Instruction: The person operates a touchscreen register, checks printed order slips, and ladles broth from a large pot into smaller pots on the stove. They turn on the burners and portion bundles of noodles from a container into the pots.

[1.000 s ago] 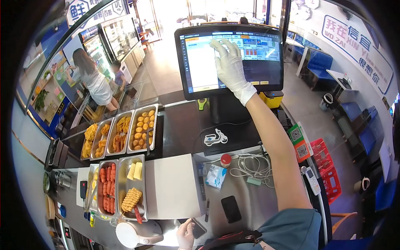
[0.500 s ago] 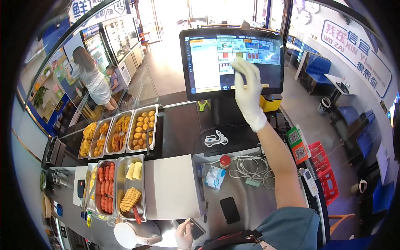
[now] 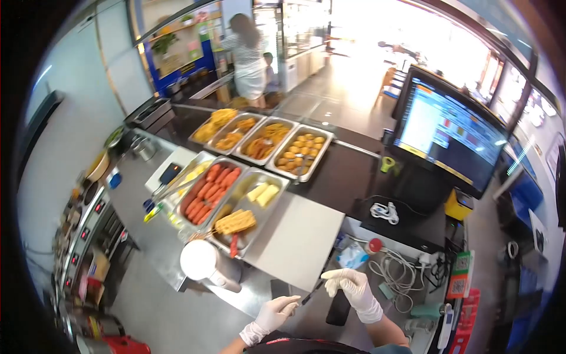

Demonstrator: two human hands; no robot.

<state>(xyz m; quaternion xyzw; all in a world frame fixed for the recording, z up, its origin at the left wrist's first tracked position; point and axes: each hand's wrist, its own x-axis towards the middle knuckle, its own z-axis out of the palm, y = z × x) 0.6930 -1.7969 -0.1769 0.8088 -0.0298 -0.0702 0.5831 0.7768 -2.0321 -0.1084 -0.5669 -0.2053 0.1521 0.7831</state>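
Note:
Both hands wear white gloves and hang over the front of the steel counter. My left hand [image 3: 276, 312] has its fingers stretched to the right, nothing visible in them. Beside it lies a dark flat object [image 3: 280, 288], partly covered. My right hand [image 3: 352, 290] is loosely bent with fingers apart, pointing left, and looks bare of any object. Just below it a black phone [image 3: 338, 311] lies on the counter, partly hidden by the hand. A dark pen [image 3: 312, 293] lies between the hands. The touchscreen till [image 3: 449, 130] stands at the right with its screen lit.
Steel trays hold red sausages [image 3: 212, 193], a noodle-like block [image 3: 235, 222] with yellow rolls [image 3: 263, 194], and brown eggs [image 3: 300, 152]. A white board [image 3: 298, 236], a white round-lidded appliance [image 3: 200, 261], a tissue pack [image 3: 352, 256] and tangled cables [image 3: 392, 271] surround the hands. A person [image 3: 246, 59] stands beyond.
My right hand has come down from the touchscreen to above the phone. My left hand has lifted off the dark flat object, and its fingers have straightened. The view has swung left.

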